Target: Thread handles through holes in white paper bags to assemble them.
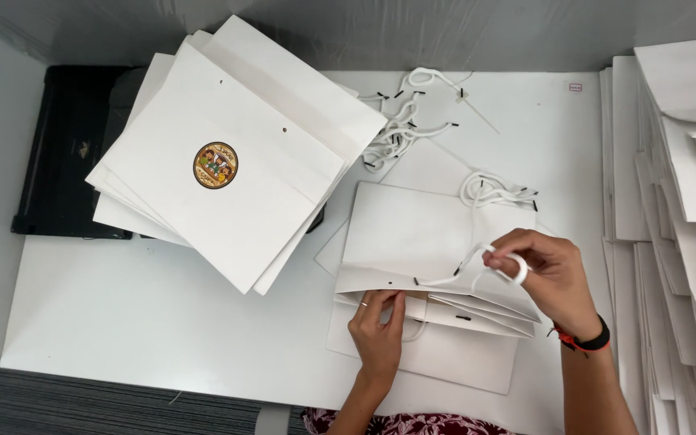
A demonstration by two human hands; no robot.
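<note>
Hands [376, 326] [545, 270] pinching bag [420, 234] and cord [477, 270]

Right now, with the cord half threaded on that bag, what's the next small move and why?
Probably draw the white cord handle further through the paper bag: the right hand pinches its loop above the rim, one black-tipped end sits at a punched hole, and the left hand steadies the bag's top edge.

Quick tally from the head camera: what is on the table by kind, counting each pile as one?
Piles of flat white paper bags: 2 (left pile, right pile)
Bag being worked on: 1
Bunches of white cord handles: 2 ()
Black case: 1
Total: 6
</note>
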